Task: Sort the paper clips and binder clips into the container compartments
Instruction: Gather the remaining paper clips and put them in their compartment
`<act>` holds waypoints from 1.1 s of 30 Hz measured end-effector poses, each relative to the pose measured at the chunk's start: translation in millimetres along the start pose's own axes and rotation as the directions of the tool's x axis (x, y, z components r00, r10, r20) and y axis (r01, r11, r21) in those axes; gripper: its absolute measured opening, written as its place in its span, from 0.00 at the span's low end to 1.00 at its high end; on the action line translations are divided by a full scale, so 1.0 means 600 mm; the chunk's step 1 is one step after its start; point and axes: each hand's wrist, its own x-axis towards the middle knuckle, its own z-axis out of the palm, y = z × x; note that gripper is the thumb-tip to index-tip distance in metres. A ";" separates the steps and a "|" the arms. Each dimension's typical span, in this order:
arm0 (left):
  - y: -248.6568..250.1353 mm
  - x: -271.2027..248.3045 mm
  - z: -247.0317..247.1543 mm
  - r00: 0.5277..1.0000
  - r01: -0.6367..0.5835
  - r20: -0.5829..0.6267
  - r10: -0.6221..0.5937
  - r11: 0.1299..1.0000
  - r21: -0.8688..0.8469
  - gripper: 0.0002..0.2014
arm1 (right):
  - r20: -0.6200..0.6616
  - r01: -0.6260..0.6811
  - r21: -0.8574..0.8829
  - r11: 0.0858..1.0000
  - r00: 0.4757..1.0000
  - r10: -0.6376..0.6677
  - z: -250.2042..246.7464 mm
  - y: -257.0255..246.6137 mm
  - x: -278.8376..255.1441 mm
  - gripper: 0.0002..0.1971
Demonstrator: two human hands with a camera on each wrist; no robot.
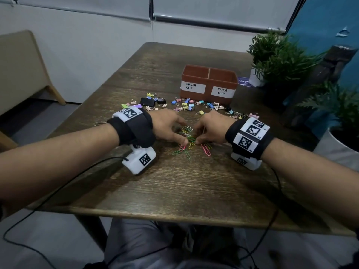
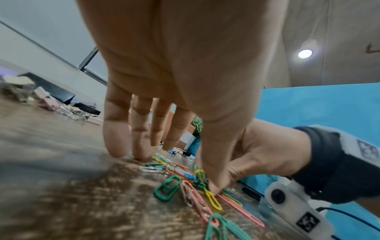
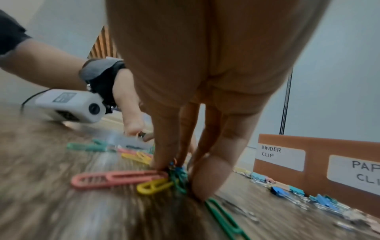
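A heap of coloured paper clips (image 1: 189, 141) lies mid-table between my two hands. My left hand (image 1: 183, 133) rests its straight fingers (image 2: 117, 138) on the wood, and its thumb (image 2: 218, 170) presses down on the clips' edge. My right hand (image 1: 196, 135) pinches a bunch of green and blue paper clips (image 3: 177, 177) between thumb and fingers, low on the table. Small pastel binder clips (image 1: 186, 105) are strewn behind the hands. Beyond them stands the brown container (image 1: 208, 91), left compartment labelled BINDER CLIP and right one PAPER CLIP; its insides are hidden.
Larger black binder clips (image 1: 147, 101) lie at the back left of the scatter. Potted plants (image 1: 279, 53) (image 1: 334, 105) crowd the table's right side, with a blue round sticker (image 1: 243, 81) beside the container. Wrist-camera cables trail off the table's front edge (image 1: 174, 216).
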 end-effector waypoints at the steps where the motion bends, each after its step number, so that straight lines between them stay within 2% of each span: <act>1: 0.003 0.000 0.000 1.000 -0.006 0.031 0.006 1.000 0.004 0.48 | -0.005 0.004 0.001 1.000 1.000 -0.004 0.000 0.001 0.001 0.11; 3: 0.009 0.002 0.001 0.995 -0.029 0.096 0.024 0.998 0.051 0.52 | -0.013 0.001 0.006 1.000 1.000 -0.001 0.001 0.003 0.005 0.10; 5: 0.015 0.011 -0.001 0.992 -0.064 0.114 0.052 0.993 0.102 0.50 | -0.024 0.001 0.000 1.000 1.000 -0.001 0.000 0.005 0.006 0.09; 8: 0.009 0.025 -0.006 0.991 -0.108 0.087 0.099 0.989 0.100 0.37 | -0.037 0.018 -0.015 1.000 0.999 -0.019 -0.001 0.007 0.008 0.07; 12: -0.001 0.039 -0.006 0.988 -0.154 -0.033 0.154 0.988 0.001 0.18 | -0.066 0.026 -0.026 0.999 0.997 -0.028 -0.001 0.017 0.005 0.08; 16: 0.008 0.048 -0.009 0.990 -0.140 -0.035 0.140 0.990 -0.024 0.07 | -0.070 0.048 -0.041 0.998 0.996 -0.050 -0.004 0.025 0.001 0.07; 19: 0.014 0.055 -0.009 0.988 -0.144 -0.053 0.145 0.989 0.010 0.05 | -0.089 0.020 -0.033 0.999 0.996 -0.023 -0.003 0.027 0.001 0.02; 21: 0.017 0.057 -0.009 0.989 -0.133 -0.065 0.135 0.990 0.046 0.05 | -0.113 0.001 -0.006 1.000 0.994 -0.002 -0.004 0.031 0.002 0.11; 23: 0.018 0.057 -0.008 0.989 -0.130 -0.069 0.133 0.990 0.047 0.05 | -0.170 -0.019 0.035 0.999 0.985 0.025 -0.012 0.039 0.001 0.08; 25: 0.019 0.058 -0.008 0.989 -0.132 -0.069 0.134 0.991 0.036 0.05 | -0.218 -0.043 0.143 0.989 0.973 0.074 -0.023 0.049 -0.001 0.04; 29: 0.022 0.062 -0.011 0.988 -0.125 -0.083 0.128 0.991 0.041 0.04 | -0.241 -0.094 0.361 0.928 0.952 0.190 -0.043 0.065 -0.001 0.06; 33: 0.021 0.066 -0.012 0.989 -0.120 -0.080 0.122 0.992 0.032 0.03 | -0.307 -0.121 0.414 0.902 0.915 0.263 -0.078 0.083 0.008 0.04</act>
